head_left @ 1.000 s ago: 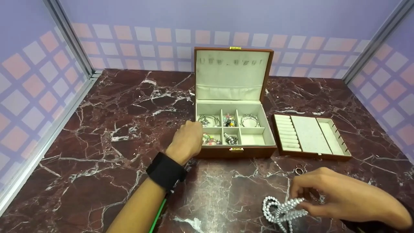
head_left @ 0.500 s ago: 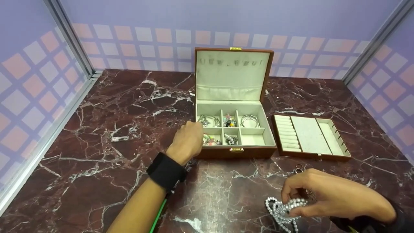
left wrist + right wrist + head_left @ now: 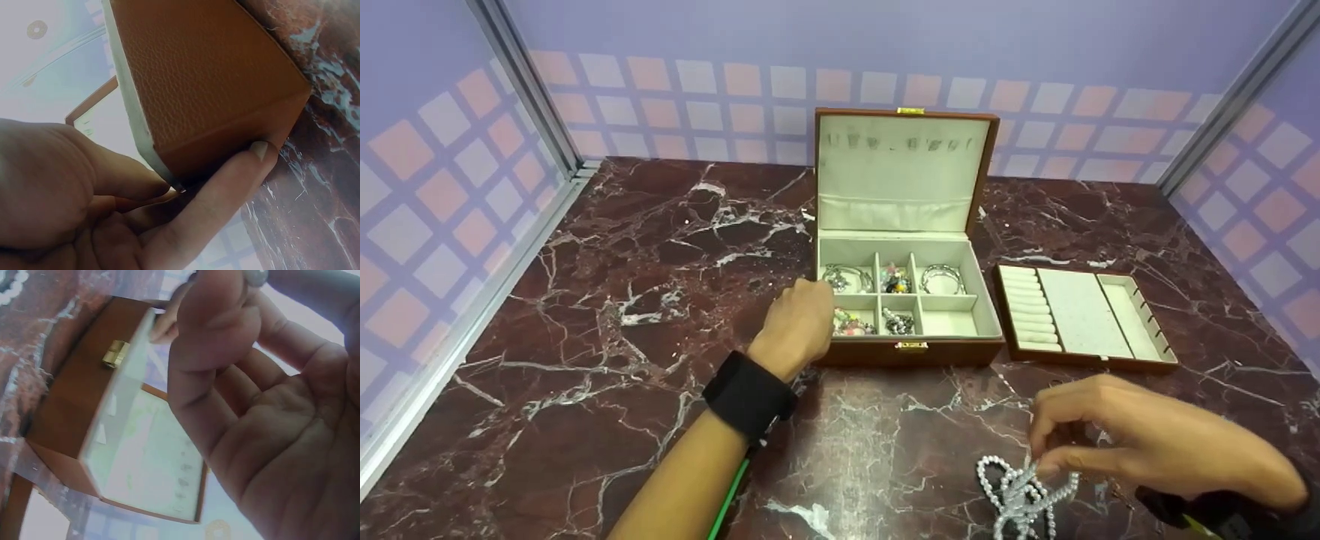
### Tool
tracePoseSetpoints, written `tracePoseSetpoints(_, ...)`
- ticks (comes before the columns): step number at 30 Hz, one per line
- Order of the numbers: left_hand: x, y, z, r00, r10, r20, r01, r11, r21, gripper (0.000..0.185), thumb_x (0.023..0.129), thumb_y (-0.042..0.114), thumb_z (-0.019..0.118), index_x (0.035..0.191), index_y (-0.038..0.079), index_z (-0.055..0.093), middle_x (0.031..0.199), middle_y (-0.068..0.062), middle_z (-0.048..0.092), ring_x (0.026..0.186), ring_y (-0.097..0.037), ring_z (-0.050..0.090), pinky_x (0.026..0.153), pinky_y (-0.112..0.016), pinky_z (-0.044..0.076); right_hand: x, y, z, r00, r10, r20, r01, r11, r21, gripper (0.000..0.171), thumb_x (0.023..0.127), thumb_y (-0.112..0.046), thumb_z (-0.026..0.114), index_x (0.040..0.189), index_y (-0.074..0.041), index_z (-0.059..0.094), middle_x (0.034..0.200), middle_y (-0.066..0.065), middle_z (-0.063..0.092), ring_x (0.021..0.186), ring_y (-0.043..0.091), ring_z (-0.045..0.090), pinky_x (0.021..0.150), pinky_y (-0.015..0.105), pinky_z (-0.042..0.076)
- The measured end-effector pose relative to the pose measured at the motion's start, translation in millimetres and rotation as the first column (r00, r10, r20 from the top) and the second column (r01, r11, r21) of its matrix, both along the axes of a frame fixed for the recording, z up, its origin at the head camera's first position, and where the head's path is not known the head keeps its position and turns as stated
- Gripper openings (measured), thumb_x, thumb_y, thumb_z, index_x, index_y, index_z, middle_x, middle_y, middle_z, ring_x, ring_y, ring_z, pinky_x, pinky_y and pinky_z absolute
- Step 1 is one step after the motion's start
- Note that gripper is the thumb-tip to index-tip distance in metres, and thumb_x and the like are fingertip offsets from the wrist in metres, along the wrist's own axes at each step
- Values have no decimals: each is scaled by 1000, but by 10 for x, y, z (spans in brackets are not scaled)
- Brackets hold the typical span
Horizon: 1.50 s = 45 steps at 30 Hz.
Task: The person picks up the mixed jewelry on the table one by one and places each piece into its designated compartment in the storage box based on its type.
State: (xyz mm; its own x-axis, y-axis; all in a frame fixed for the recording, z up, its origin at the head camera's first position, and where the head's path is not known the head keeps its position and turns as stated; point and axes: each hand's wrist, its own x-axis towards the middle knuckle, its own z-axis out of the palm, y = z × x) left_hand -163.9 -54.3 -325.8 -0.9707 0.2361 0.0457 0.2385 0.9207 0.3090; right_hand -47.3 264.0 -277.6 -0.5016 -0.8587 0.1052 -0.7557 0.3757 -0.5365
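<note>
My right hand [image 3: 1147,435] pinches a strand of silver bead necklace [image 3: 1018,499] between thumb and fingertips; the rest hangs in loops near the front of the table. One bead [image 3: 256,277] shows at the fingertips in the right wrist view. At the front left corner of the open brown jewelry box [image 3: 952,354], my left hand [image 3: 795,326] holds the wall, a finger [image 3: 225,191] along its leather outside. Inside the box, compartments hold silver bangles [image 3: 942,280], a bangle with charms [image 3: 847,280], colourful beaded pieces [image 3: 851,324] and dark silvery jewelry [image 3: 898,322].
A shallow brown tray [image 3: 1087,315] with ring rolls and flat sections lies right of the box. Thin gold-coloured jewelry [image 3: 1119,491] lies partly hidden beneath my right hand. Patterned panels [image 3: 720,97] enclose the marble table [image 3: 660,247] at the back and sides.
My right hand first moved left into the bead loops, then back up and right with a strand pinched, gathering the loops closer. The left hand stays at the box corner.
</note>
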Motion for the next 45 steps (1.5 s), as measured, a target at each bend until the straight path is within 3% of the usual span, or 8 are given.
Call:
tracePoseSetpoints(10,7,3,41,998,11,60,-8,998,-56,15,76,-7,57,88,-1,64,100,-24,69,86,-39,68,72,-49,60,18,55,172,995,-77,60,87,980,-181,32,84,11,62,99,-17,60,81,-9,56,60,-2,50,49,10,44)
tracePoseSetpoints(16,7,18,48,997,18,73,-12,997,-74,16,74,-7,59,87,1,65,102,-24,69,86,-39,68,71,-49,60,36,48,199,988,-154,4,150,956,-252,35,79,16,64,96,-15,63,78,-9,57,56,-3,43,42,10,36)
tracePoseSetpoints(23,9,17,51,997,17,75,-10,996,-84,15,75,-6,58,87,0,66,103,-25,69,87,-40,68,71,-49,59,90,171,281,941,-335,-36,290,859,-422,32,72,22,66,93,-2,68,69,-4,63,46,-5,41,35,10,31)
tracePoseSetpoints(29,8,21,55,997,24,80,-16,995,-97,16,76,-4,58,90,-1,66,104,-25,69,88,-41,68,71,-50,59,42,287,303,973,-205,103,225,775,-590,26,72,29,60,94,15,61,77,14,70,47,2,52,34,12,35)
tracePoseSetpoints(34,16,19,57,998,22,64,-15,995,-103,14,76,-4,59,87,0,66,103,-25,69,87,-40,69,70,-50,59,98,190,338,927,-368,73,361,825,-434,29,74,22,65,97,4,65,74,4,67,44,1,45,34,15,34)
tracePoseSetpoints(37,32,35,65,997,26,78,-17,993,-115,13,75,-5,59,83,2,66,99,-22,70,83,-37,69,69,-47,60,134,140,358,881,-461,101,464,806,-367,29,77,19,65,99,-1,65,69,2,64,40,0,39,31,16,30)
tracePoseSetpoints(41,88,95,83,996,72,50,-64,988,-144,14,72,-6,61,78,6,66,94,-18,72,77,-32,69,67,-44,59,85,163,351,913,-346,214,407,762,-505,27,77,25,59,98,10,61,76,15,70,40,3,43,30,17,30)
tracePoseSetpoints(45,180,206,126,987,152,-57,-158,977,-143,23,75,-3,65,98,0,66,99,-20,69,85,-32,67,71,-41,59,0,189,330,955,-203,217,296,710,-638,26,74,30,56,97,18,58,83,24,69,48,9,53,33,18,32)
